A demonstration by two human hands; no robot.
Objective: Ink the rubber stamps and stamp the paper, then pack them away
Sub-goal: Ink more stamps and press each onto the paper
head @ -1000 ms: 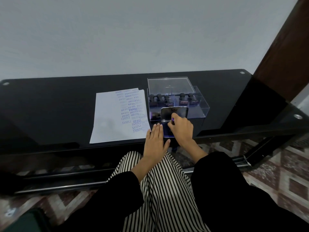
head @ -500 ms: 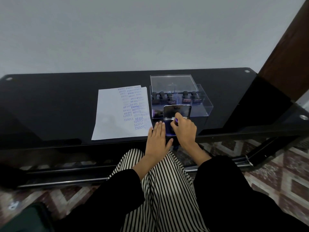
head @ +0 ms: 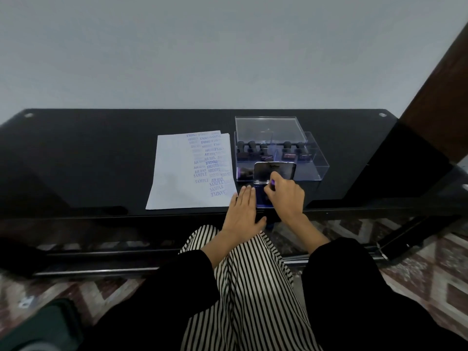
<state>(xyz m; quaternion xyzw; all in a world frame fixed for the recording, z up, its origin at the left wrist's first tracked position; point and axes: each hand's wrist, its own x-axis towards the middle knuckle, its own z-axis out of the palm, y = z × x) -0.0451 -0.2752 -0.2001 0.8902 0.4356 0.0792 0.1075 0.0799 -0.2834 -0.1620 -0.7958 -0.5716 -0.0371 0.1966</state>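
Ink pad (head: 260, 198) near table (head: 101, 160) front edge

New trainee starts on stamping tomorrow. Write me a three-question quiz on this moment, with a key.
1. True or false: the left hand lies flat, fingers straight, just left of the ink pad.
2. Where does the paper lie relative to the clear box? A) to its left B) to its right C) inside it
3. Short answer: what does the right hand hold over the ink pad?
Key: 1 true; 2 A; 3 a stamp.
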